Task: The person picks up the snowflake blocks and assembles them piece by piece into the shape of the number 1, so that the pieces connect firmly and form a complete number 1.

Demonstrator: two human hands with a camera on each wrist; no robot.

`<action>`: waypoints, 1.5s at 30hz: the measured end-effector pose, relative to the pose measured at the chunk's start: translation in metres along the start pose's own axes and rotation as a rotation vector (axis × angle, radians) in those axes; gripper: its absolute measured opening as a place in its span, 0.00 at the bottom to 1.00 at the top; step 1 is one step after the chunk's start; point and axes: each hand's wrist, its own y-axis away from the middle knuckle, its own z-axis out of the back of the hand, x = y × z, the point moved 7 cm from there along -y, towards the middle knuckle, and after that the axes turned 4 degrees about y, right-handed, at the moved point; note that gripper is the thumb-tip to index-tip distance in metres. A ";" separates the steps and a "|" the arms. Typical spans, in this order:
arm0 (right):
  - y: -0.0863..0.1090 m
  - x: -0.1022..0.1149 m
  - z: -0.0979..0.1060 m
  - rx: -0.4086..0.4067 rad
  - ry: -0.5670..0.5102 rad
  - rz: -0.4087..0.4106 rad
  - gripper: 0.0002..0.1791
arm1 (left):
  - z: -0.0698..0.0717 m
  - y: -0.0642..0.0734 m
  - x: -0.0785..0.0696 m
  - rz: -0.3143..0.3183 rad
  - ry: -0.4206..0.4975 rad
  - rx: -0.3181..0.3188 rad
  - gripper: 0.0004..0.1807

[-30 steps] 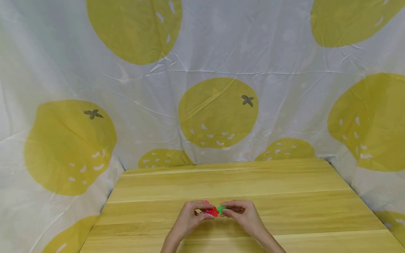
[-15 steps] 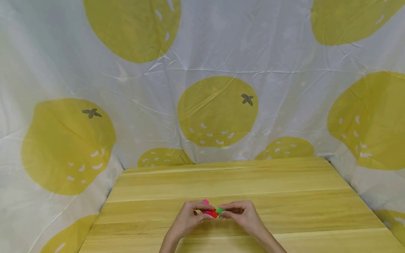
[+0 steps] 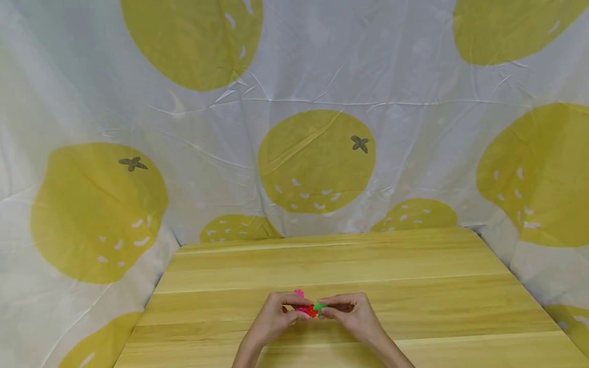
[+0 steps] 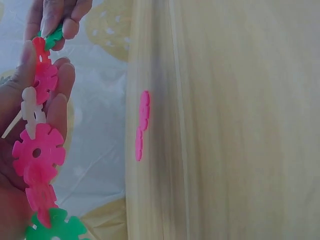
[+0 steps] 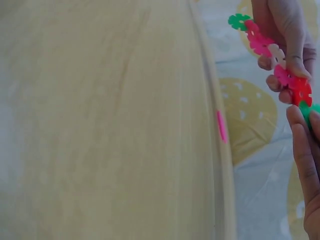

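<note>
My left hand (image 3: 277,313) holds a chain of interlocking plastic snowflake discs between thumb and fingers. In the left wrist view the chain runs along the palm: a green disc (image 4: 57,227), pink discs (image 4: 39,152), a white disc (image 4: 33,111) and a red disc (image 4: 41,55) at the far end. My right hand (image 3: 353,313) pinches another green disc (image 5: 306,111) between thumb and fingertips. This disc meets the red disc (image 5: 302,91) edge to edge; how deep the slots sit is hidden by fingers.
Two joined pink discs (image 4: 143,120) lie on the wooden table (image 3: 414,276), just beyond my left hand. A white cloth (image 3: 414,153) printed with yellow fruit hangs behind and beside the table.
The green disc in my right hand has come closer against the red disc and turned slightly. Both hands have otherwise barely moved, and the pink discs on the table show slightly more.
</note>
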 end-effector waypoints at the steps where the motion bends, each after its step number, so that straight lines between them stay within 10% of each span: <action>1: 0.000 0.000 0.000 -0.003 0.007 -0.010 0.14 | 0.000 0.000 0.000 0.003 -0.001 -0.002 0.12; 14: -0.002 0.001 0.007 0.072 -0.016 -0.055 0.19 | -0.002 0.000 0.000 0.026 -0.075 -0.021 0.17; 28: -0.002 -0.010 0.008 0.011 -0.098 -0.198 0.24 | -0.007 -0.003 -0.014 -0.121 -0.340 -0.165 0.18; 45: -0.002 -0.014 0.008 -0.028 -0.092 -0.207 0.23 | -0.010 -0.002 -0.018 -0.168 -0.293 -0.239 0.16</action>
